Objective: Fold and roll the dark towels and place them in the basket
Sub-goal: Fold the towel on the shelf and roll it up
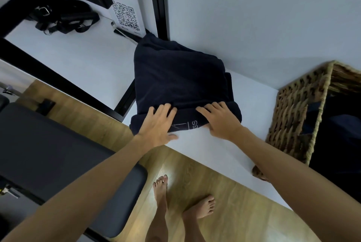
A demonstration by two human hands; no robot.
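Dark towel [181, 77], near edge rolled

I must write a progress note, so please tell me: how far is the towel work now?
Done: dark cloth already lies inside the wicker basket, likely earlier towels. In hand: the left hand and right hand press flat on the rolled near edge of a folded dark towel on the white table; only a small part is rolled. Left: finish this roll and put it in the basket. More towels are not visible.
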